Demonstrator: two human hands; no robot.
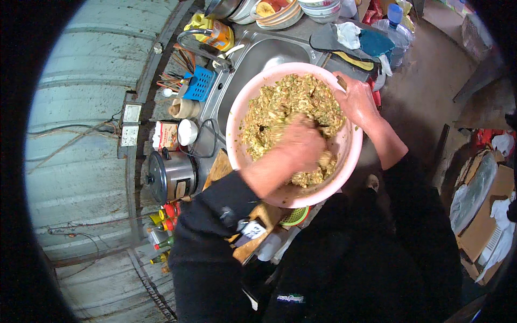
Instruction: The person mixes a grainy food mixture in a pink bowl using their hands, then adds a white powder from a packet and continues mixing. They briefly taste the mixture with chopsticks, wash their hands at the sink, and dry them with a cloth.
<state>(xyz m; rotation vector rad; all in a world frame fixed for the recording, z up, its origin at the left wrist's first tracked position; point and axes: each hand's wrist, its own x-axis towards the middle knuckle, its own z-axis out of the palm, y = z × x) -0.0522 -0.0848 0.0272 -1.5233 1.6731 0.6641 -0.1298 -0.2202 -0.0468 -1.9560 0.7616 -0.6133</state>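
A large pink plastic basin point(355, 153) holds a moist, chopped mixture point(295, 91) flecked with green, like a filling. My left hand point(301, 143) is down in the mixture and blurred by motion. Its fingers are partly hidden, so I cannot tell whether they close around a clump. On the far right side, my right hand point(355, 97) grips the basin's rim. A small brown end of something point(341, 82) shows by that hand's thumb; what it is stays unclear. The basin overlaps the near part of a stainless steel sink point(278, 48).
Left of the sink stand a blue utensil basket point(200, 83), a white bowl point(188, 132) and a rice cooker point(173, 173). Stacked plates point(278, 20) sit beyond it. Cloths point(343, 38) lie at its right. A wooden board point(218, 165) is partly under my left arm.
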